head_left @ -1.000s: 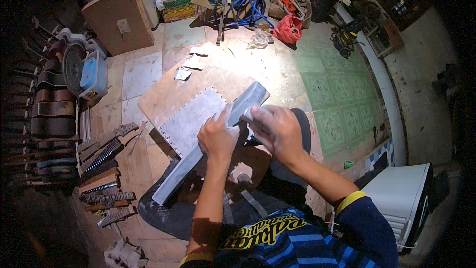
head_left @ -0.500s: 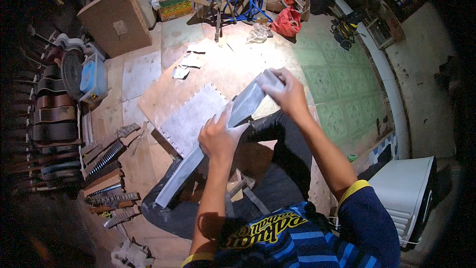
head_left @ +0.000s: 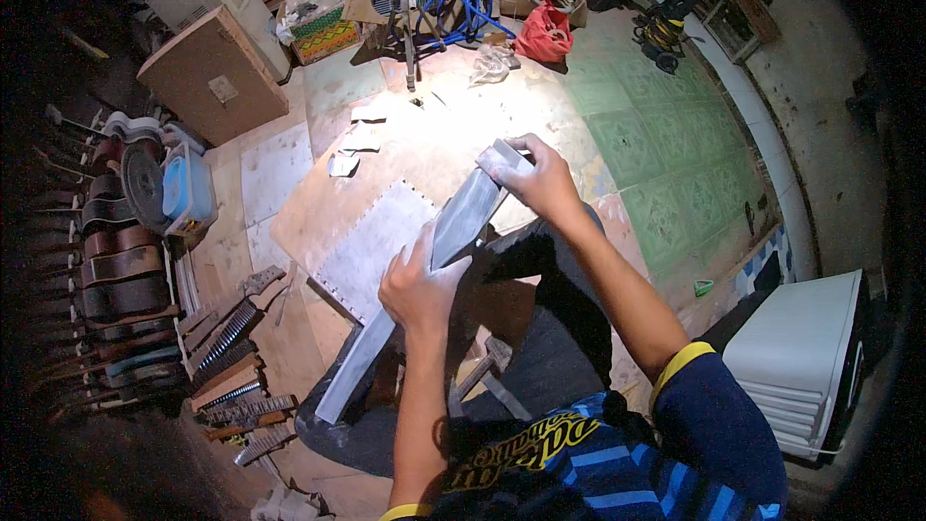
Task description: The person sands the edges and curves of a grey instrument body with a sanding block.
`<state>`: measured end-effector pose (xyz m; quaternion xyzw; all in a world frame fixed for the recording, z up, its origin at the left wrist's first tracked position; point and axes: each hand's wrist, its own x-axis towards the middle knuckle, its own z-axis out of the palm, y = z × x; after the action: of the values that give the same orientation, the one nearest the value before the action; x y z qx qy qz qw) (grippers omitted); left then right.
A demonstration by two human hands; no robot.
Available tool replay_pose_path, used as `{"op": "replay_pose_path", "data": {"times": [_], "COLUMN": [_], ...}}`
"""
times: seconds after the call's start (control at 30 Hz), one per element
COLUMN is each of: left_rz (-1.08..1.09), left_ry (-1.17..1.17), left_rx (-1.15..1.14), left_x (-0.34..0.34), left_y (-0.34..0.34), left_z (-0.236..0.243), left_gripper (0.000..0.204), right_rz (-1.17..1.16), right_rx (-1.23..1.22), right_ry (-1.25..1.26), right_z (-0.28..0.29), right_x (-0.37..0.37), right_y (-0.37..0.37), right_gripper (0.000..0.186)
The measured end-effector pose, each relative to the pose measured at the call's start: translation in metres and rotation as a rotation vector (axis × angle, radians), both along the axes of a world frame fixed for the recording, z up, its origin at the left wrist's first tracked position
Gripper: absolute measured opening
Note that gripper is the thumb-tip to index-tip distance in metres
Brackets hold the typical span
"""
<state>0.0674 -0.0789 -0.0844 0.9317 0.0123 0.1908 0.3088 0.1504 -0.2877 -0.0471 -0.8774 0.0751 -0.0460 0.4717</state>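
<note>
A long guitar neck (head_left: 355,373), coated in pale grey dust or primer, lies slantwise over my dark-trousered legs (head_left: 569,328). Its broad headstock (head_left: 467,216) points away to the right, and the narrow end rests near my left knee. My left hand (head_left: 421,291) is wrapped round the neck just below the headstock. At the headstock's far end, my right hand (head_left: 542,181) pinches a small grey block (head_left: 503,160) and presses it against the surface. Whitish dust covers the fingers of both hands. The block's underside is hidden.
A dusty white interlocking mat (head_left: 376,241) and scraps of paper (head_left: 359,138) lie on the floor ahead. Several guitar necks (head_left: 236,357) are piled at left, beside a row of guitar bodies (head_left: 125,260). A hammer-like tool (head_left: 494,357) sits between my legs; a white appliance (head_left: 796,367) stands right.
My right hand and the block have shifted slightly left along the headstock's end. The left hand still grips the neck. The whole view has shifted a little.
</note>
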Motion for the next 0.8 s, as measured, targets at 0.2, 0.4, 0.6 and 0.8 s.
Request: {"op": "replay_pose_path", "data": {"times": [0.2, 0.4, 0.6, 0.8], "left_rz": [0.026, 0.049, 0.032, 0.064], "left_ry": [-0.051, -0.032, -0.020, -0.024], "left_rx": [0.046, 0.039, 0.043, 0.063], "left_x": [0.000, 0.000, 0.001, 0.003], "left_y": [0.014, 0.014, 0.005, 0.018], "left_z": [-0.003, -0.003, -0.001, -0.005], "left_gripper": [0.070, 0.070, 0.070, 0.071], "right_rz": [0.234, 0.163, -0.030, 0.106], "right_rx": [-0.300, -0.104, 0.049, -0.060], "right_ry": [-0.403, -0.277, 0.024, -0.165], "right_z": [0.014, 0.010, 0.003, 0.007], "right_x": [-0.034, -0.027, -0.012, -0.042], "right_y": [0.032, 0.027, 0.002, 0.029], "right_gripper": [0.046, 0.049, 0.050, 0.054]}}
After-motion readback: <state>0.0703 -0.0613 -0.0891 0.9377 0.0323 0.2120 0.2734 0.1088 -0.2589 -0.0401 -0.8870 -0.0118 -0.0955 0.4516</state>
